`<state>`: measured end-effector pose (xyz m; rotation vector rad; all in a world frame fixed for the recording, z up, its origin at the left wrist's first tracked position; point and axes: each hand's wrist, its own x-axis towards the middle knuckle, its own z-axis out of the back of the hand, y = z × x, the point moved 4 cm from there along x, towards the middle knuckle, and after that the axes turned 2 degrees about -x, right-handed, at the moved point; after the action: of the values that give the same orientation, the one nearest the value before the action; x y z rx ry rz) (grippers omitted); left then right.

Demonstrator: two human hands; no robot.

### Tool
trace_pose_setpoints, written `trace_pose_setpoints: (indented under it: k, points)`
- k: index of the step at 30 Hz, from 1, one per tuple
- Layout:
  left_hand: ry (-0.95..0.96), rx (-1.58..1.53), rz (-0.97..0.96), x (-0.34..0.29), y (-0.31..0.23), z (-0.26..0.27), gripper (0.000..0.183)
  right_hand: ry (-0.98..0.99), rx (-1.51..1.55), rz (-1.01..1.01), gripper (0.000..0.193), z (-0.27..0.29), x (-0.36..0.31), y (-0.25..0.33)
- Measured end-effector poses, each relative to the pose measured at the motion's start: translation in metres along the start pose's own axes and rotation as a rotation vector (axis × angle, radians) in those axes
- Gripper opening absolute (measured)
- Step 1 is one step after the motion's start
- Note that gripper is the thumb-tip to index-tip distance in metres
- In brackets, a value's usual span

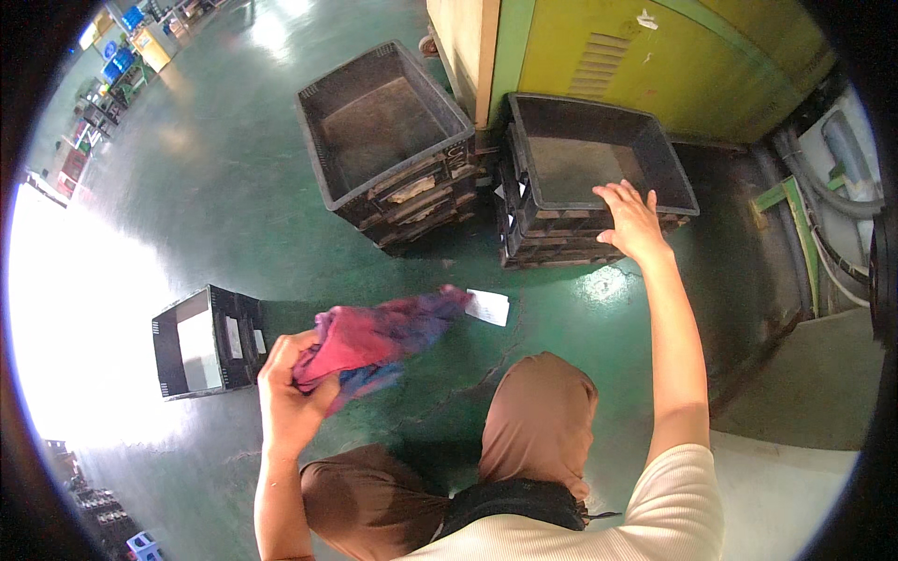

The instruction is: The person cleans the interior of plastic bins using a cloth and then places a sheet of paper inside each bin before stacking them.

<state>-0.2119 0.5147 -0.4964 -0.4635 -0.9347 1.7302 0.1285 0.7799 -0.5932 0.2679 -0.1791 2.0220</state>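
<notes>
A pink and purple-blue cloth (pixel 369 337) hangs from my left hand (pixel 292 379), which is closed around one end of it. The cloth's far end is slightly blurred and reaches toward a white sheet of paper (pixel 488 307) on the floor. My right hand (pixel 633 222) is stretched out with its fingers apart, holding nothing. It is over the near rim of a stack of black plastic crates (pixel 599 229); whether it touches the rim I cannot tell. The inside of the top crate shows a brownish, dusty bottom.
Left of that stack stands another stack of black crates (pixel 402 201). A smaller black crate (pixel 229 341) is at the left on the green floor (pixel 224 187). A yellow-green cabinet (pixel 692 65) rises behind the right stack. Pipes and cables (pixel 823 215) run along the right side.
</notes>
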Motion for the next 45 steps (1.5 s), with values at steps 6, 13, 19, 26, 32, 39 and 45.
trace_pose_setpoints:
  k: [6, 13, 19, 26, 32, 39, 45]
  points:
    - [0.019, 0.028, 0.070, -0.020, 0.018, 0.001, 0.036, 0.079, 0.177, 0.115, 0.030, -0.001, 0.012, -0.016]
    - [-0.016, 0.071, 0.011, -0.031, 0.042, 0.027, 0.036, 0.069, 0.114, 0.148, 0.036, 0.002, 0.016, -0.005]
    - [0.122, 0.105, -0.022, -0.018, 0.052, 0.018, 0.037, 0.161, -0.060, 0.066, 0.044, -0.007, 0.000, 0.031]
    - [0.621, 0.131, -0.010, 0.051, 0.033, -0.122, 0.046, 0.439, 0.215, 0.035, 0.062, -0.016, 0.009, 0.049]
    - [0.733, 0.236, -0.038, 0.060, -0.001, -0.245, 0.044, 0.376, 0.226, 0.140, 0.056, -0.027, 0.020, 0.020]
    - [0.525, 0.434, 0.294, 0.090, 0.010, -0.329, 0.063, 0.312, 0.224, 0.199, 0.044, -0.040, 0.030, -0.009]
    - [0.302, 0.423, 0.318, 0.125, 0.024, -0.373, 0.046, 0.167, 0.305, 0.265, 0.039, -0.052, 0.033, -0.034]
